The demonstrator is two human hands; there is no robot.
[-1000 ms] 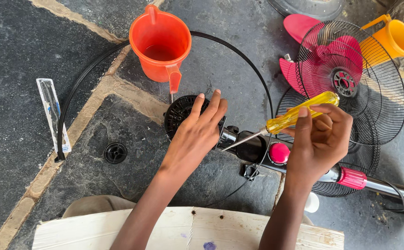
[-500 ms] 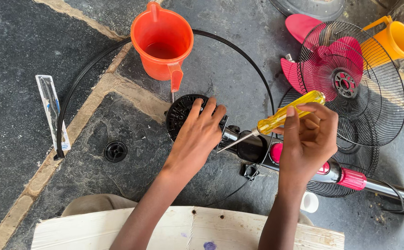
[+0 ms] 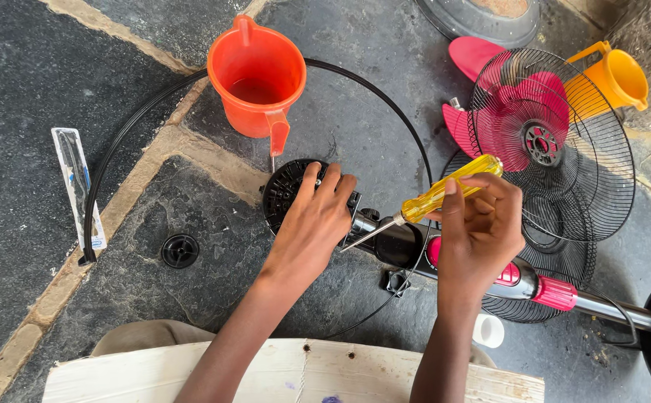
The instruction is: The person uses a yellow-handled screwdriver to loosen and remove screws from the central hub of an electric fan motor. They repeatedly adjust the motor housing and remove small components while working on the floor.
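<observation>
My left hand (image 3: 312, 224) rests on the black fan motor housing (image 3: 286, 190), its fingers curled over the round vented end. My right hand (image 3: 480, 227) grips a yellow-handled screwdriver (image 3: 448, 190). The metal shaft slants down to the left and its tip sits at the motor body, right beside my left hand. The motor joins a black and pink fan stand (image 3: 556, 291) that lies across the stone floor towards the right.
An orange jug (image 3: 254, 75) stands just beyond the motor. A black ring (image 3: 370, 89) arcs round it. Black wire fan guards (image 3: 564, 142) and pink blades (image 3: 482, 60) lie at the right, with a yellow jug (image 3: 616, 78) behind. A black knob (image 3: 180, 250) and a clear packet (image 3: 77, 186) lie left. A wooden board (image 3: 131, 377) runs along the bottom.
My left hand has closed down onto the motor housing. My right hand has brought the screwdriver lower and leftward, so its tip now reaches the motor.
</observation>
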